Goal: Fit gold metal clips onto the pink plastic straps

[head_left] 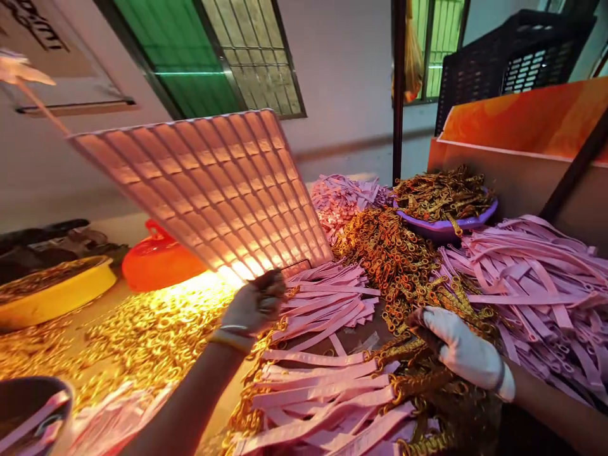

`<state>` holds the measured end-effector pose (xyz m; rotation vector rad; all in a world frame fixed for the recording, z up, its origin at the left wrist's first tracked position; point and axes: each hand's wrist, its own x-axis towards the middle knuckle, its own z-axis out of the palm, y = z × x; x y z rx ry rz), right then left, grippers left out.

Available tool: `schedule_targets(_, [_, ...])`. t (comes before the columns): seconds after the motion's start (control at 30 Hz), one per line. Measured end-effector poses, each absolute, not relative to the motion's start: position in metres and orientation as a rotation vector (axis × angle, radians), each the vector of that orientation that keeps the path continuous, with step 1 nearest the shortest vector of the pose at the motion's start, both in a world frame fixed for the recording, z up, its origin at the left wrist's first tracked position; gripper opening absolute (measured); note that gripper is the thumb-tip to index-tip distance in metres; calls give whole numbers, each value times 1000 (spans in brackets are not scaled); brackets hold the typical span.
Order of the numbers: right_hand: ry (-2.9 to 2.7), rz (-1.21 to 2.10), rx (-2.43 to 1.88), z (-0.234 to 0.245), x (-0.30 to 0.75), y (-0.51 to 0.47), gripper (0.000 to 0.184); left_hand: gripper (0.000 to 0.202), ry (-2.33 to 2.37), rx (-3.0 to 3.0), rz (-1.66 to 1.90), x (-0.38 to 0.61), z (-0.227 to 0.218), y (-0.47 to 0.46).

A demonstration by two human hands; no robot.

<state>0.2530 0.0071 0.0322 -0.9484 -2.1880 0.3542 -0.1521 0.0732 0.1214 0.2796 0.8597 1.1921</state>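
My left hand (254, 304) is closed on the lower edge of a translucent gridded tray (213, 183), which is tilted up steeply over the table. Loose gold rings (142, 335) lie spread under and in front of the tray, lit bright. My right hand (463, 351), in a white glove, rests on a heap of gold clasps (399, 266), its fingers curled into the heap. Pink straps with gold ends (323, 380) lie in rows between my two hands.
More pink straps (546, 285) are piled at the right, in front of an orange board (522, 120). A purple bowl (479, 221) holds gold clasps. An orange lid (156, 259) and a yellow dish (61, 294) of rings stand at the left. A black crate (513, 57) sits behind.
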Motion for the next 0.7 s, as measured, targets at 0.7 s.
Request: schedule_targets(0.7, [-1375,1580,-900,33,103,71,43,15,534,79,1086,-58,50,73])
